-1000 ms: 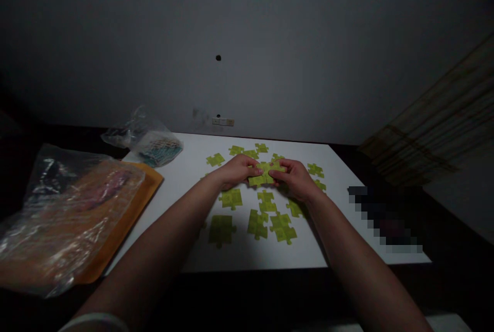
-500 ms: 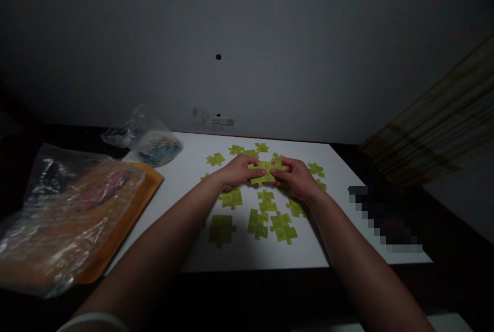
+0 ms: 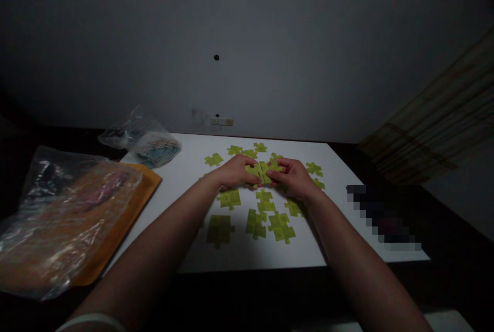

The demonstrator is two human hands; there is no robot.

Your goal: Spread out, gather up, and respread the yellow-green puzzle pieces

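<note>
Far left, I see a crinkled clear plastic bag (image 3: 36,208) over a flat orange envelope (image 3: 133,206), a pink patch (image 3: 105,190) showing through; next, a translucent plastic bag (image 3: 135,127) with teal-and-white contents (image 3: 156,150). The left hand (image 3: 236,171) and right hand (image 3: 295,176) pinch flat yellow-green jigsaw pieces (image 3: 265,169) edge to edge above the white rectangular worktop (image 3: 193,154).

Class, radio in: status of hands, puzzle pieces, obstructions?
Left hand, right hand: pinching yellow-green puzzle pieces. Other pieces on white table. Plastic bags left, apart from hands.

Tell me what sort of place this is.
Probably a dim room in a home: there are jigsaw pieces on a table, sockets on the wall, and apparently a curtain.
</note>
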